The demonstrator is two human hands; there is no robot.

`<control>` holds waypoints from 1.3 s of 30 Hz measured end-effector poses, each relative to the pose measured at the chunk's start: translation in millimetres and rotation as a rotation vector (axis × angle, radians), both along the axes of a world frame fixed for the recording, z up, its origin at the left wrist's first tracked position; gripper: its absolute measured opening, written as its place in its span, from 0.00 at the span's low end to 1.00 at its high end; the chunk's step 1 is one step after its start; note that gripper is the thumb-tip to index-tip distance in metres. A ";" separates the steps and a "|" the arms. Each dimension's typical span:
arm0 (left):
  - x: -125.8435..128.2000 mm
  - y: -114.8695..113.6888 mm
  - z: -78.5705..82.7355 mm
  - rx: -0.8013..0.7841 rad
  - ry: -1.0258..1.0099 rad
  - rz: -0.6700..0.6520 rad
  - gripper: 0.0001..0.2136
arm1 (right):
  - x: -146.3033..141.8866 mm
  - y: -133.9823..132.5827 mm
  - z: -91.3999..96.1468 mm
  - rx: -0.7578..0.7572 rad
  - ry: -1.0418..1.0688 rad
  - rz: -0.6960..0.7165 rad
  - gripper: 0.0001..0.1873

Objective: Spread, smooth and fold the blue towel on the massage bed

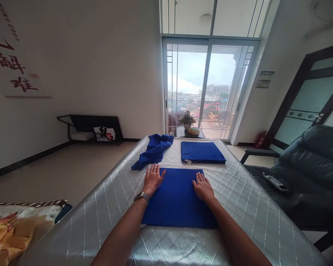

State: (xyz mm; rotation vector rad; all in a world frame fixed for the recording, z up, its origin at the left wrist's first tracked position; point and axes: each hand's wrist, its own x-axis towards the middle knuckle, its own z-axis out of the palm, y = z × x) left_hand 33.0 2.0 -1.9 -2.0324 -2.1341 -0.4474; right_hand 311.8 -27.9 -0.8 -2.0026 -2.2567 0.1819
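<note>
the folded blue cloth [180, 207] lies under both hands [153, 179] [204, 187], mostly between them.

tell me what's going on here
Someone's left-hand grip and right-hand grip are open, palms down near the far corners of a flat blue cloth on a silver quilted cover. Beyond it, a crumpled blue cloth lies left. A folded blue bundle lies right.

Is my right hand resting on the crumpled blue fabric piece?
No, your right hand lies on the flat rectangular blue fabric piece, while the crumpled blue fabric piece lies beyond it, to the left.
</note>
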 end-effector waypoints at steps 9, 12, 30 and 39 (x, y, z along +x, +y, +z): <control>139.2 -11.2 1.1 -0.050 -0.094 -0.517 0.32 | 2.1 -2.3 0.7 -0.008 0.017 0.033 0.34; 165.7 -14.3 -8.0 -0.134 -0.129 -0.527 0.34 | 4.3 -3.5 0.0 -0.008 -0.013 0.073 0.34; -16.0 -33.6 -14.4 -0.228 -0.031 -0.088 0.40 | 1.6 2.2 -0.8 -0.026 0.024 -0.002 0.37; -15.0 -35.1 -17.2 -0.170 -0.041 -0.095 0.40 | -0.9 -3.0 5.8 0.005 0.020 -0.009 0.36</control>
